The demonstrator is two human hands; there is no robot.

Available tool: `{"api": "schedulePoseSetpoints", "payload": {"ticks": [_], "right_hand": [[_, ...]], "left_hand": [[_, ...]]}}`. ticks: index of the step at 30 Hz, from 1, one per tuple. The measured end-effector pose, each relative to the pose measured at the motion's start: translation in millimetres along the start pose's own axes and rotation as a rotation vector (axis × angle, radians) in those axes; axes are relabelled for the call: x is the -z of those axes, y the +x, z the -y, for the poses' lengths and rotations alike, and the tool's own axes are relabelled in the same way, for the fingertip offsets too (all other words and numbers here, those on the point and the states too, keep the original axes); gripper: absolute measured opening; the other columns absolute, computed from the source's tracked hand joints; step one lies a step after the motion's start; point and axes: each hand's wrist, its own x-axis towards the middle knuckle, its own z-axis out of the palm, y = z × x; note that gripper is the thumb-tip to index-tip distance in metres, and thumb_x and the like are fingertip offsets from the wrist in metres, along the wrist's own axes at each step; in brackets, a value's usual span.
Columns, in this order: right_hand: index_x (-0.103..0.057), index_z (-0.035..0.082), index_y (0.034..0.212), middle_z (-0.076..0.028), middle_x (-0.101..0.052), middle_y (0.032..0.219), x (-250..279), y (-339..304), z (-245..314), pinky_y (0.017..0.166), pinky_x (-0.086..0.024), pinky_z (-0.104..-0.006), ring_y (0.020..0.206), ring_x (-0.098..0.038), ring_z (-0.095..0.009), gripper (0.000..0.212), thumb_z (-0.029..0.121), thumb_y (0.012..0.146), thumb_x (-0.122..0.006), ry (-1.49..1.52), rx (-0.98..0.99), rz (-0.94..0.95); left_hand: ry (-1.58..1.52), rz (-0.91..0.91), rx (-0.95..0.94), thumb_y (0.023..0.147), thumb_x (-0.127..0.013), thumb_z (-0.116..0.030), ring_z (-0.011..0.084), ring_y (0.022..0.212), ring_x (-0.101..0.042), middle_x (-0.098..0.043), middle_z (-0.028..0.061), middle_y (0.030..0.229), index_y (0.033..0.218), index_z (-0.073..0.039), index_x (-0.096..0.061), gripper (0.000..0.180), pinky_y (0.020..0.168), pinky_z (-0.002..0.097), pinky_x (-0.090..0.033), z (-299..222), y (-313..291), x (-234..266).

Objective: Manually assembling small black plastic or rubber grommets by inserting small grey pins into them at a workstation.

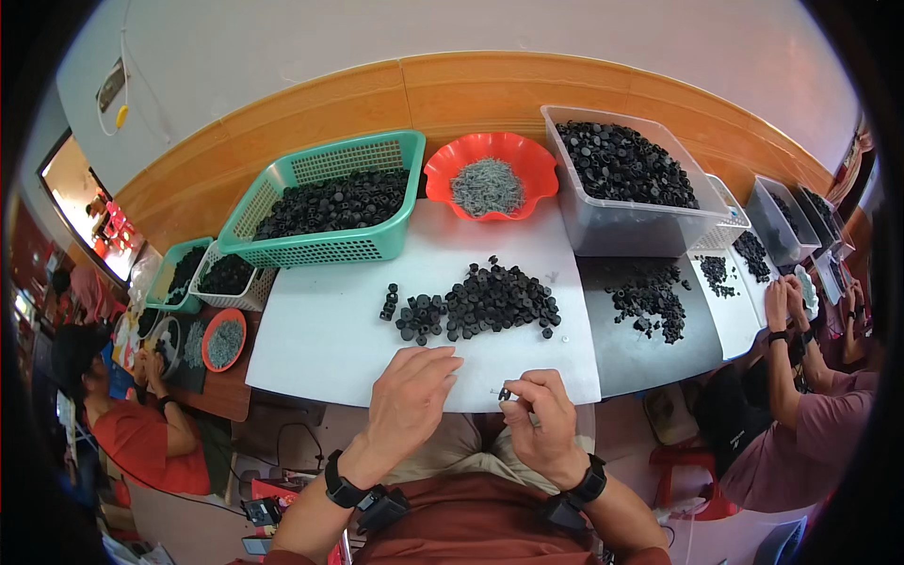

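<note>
My right hand (543, 422) pinches a small black plastic part (506, 394) between thumb and fingertips, just over the near edge of the white table top (320, 344). A thin light sliver shows beside that part, too small to name. To its left, my left hand (411, 395) is stretched out with the fingers side by side, palm inward, and nothing shows in it. Beyond both hands lies a loose pile of small black plastic parts (504, 301). A short row of the same parts (389, 301) stands at the pile's left.
Along the back stand a green basket (320, 250) of black parts, a red scalloped bowl (539, 162) of thin grey metal pins, and a clear plastic bin (621, 226) of black parts. More parts (652, 306) lie on a dark board at right. People work on both sides.
</note>
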Motion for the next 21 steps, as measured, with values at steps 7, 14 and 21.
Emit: {"api": "schedulePoseSetpoints", "payload": {"ticks": [7, 14, 21], "right_hand": [[-0.065, 0.001, 0.112, -0.013, -0.059, 0.102, -5.6, 0.4, 3.9, 0.056, -0.05, -0.0285, 0.064, -0.06, -0.016, 0.022, 0.003, 0.092, -0.072, 0.12, -0.132, -0.02], [-0.065, 0.001, 0.112, -0.012, -0.059, 0.101, 1.3, 4.7, 4.5, 0.057, -0.049, -0.0278, 0.064, -0.058, -0.015, 0.022, 0.002, 0.091, -0.072, 0.144, -0.146, 0.012], [-0.065, 0.002, 0.113, -0.012, -0.06, 0.101, -0.2, 7.0, 3.2, 0.057, -0.049, -0.0284, 0.064, -0.059, -0.016, 0.024, 0.001, 0.09, -0.073, 0.153, -0.159, 0.009]], "left_hand": [[-0.055, 0.147, 0.006, 0.085, -0.072, 0.0, 0.026, 0.096, -0.069, -0.074, 0.0128, 0.106, 0.104, -0.001, -0.074, 0.019, 0.085, 0.0339, -0.056, 11.9, 9.7, 9.8], [-0.649, 0.186, 0.331, 0.092, -0.072, -0.004, 0.0141, 0.092, -0.069, -0.074, 0.009, 0.105, 0.11, -0.001, -0.075, 0.019, 0.079, 0.0271, -0.055, 10.5, 6.3, 6.4], [-0.95, 0.278, 0.56, 0.093, -0.071, -0.002, 0.0155, 0.092, -0.072, -0.074, 0.0115, 0.106, 0.115, 0.005, -0.071, 0.023, 0.085, 0.0266, -0.058, 6.0, 6.1, 7.6]]}}
